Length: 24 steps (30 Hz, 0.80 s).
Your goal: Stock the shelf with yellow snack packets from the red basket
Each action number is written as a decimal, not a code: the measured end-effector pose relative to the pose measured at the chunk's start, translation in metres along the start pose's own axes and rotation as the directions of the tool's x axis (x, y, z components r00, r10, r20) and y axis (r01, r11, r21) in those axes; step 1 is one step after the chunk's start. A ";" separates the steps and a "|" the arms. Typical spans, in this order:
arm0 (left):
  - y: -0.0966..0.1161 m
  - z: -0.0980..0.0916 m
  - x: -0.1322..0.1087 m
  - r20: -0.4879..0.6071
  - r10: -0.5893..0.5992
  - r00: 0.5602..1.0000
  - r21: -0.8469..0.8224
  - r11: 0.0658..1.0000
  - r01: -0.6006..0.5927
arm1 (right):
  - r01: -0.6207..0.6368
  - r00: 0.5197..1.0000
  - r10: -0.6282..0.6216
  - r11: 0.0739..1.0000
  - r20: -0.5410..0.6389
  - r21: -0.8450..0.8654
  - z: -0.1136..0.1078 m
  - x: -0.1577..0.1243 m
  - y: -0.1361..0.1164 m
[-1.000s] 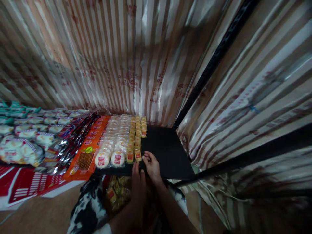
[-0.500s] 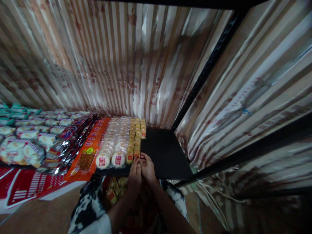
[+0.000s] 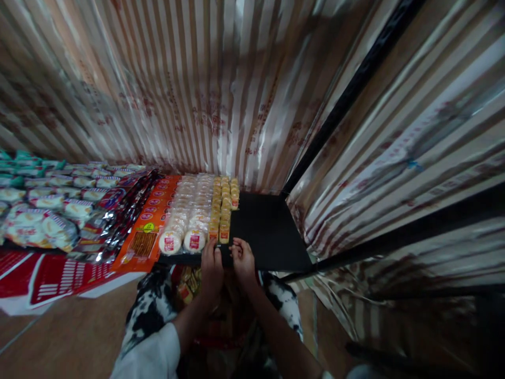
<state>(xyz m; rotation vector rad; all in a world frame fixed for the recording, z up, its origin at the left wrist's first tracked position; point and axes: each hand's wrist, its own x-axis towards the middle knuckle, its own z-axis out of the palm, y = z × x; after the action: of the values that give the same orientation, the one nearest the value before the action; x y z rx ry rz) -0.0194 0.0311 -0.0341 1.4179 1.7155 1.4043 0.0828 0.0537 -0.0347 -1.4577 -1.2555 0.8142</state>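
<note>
Teal packets (image 3: 23, 171) cut off at left edge, lower-centre gold packets (image 3: 188, 287) partly hidden by left arm (image 3: 194, 318), striped sheeting (image 3: 244, 105) print too blurred to read.

We see small yellow packets (image 3: 224, 229) ranged in three narrow columns, packed one behind another, just beyond the left grip (image 3: 212, 266) and the right grip (image 3: 243, 259). The front ones face us with red-and-orange labels. The left column's front packet sits at the left grip's fingertips; we cannot tell whether they touch. The middle column's front packet stands between both grips, slightly beyond them. The shorter third column (image 3: 234, 197) ends farther beyond the right grip. More yellow packets (image 3: 188, 287) lie jumbled below and left of the left grip.
</note>
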 end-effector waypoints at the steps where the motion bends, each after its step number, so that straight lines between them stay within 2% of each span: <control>1: -0.001 0.000 0.002 -0.006 0.003 1.000 -0.009 1.000 -0.004 | 0.007 1.000 -0.007 1.000 -0.007 -0.001 -0.002 -0.004 -0.001; 5: 0.006 -0.005 0.008 -0.022 0.017 1.000 -0.038 0.999 -0.018 | 0.035 0.999 -0.035 0.999 -0.018 -0.018 -0.010 -0.020 -0.008; 8: 0.015 -0.017 0.002 0.047 0.002 0.999 -0.031 1.000 0.000 | 0.071 0.997 -0.070 0.993 0.012 -0.094 -0.019 -0.037 -0.012; 11: 0.013 -0.031 -0.017 0.168 -0.015 0.986 -0.012 1.000 0.017 | 0.099 0.982 -0.054 0.963 0.180 -0.251 -0.026 -0.059 -0.006; 13: 0.003 -0.036 -0.035 0.237 -0.031 0.971 0.026 0.999 0.026 | 0.101 0.936 0.047 0.913 0.348 -0.396 -0.027 -0.070 0.004; 14: -0.004 -0.037 -0.044 0.280 -0.061 0.958 0.068 0.997 0.043 | 0.104 0.901 0.117 0.876 0.418 -0.470 -0.027 -0.074 0.009; 16: -0.018 -0.037 -0.058 0.358 -0.193 0.913 0.202 0.971 0.126 | 0.120 0.830 0.255 0.788 0.496 -0.604 -0.025 -0.077 0.019; 19: -0.036 -0.037 -0.068 0.383 -0.432 0.817 0.424 0.867 0.260 | 0.136 0.757 0.428 0.636 0.494 -0.760 -0.017 -0.074 0.025; 21: -0.047 -0.039 -0.068 0.362 -0.489 0.793 0.504 0.819 0.275 | 0.158 0.746 0.472 0.560 0.470 -0.813 -0.009 -0.073 0.023; 24: -0.061 -0.045 -0.064 0.354 -0.491 0.796 0.541 0.802 0.254 | 0.266 0.764 0.364 0.575 0.533 -0.773 0.005 -0.075 0.017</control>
<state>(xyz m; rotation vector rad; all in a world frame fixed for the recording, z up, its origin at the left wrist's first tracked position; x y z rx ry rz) -0.0611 -0.0402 -0.0890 1.3823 1.9180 0.3642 0.0659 -0.0165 -0.0608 -2.0349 -2.3901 0.8421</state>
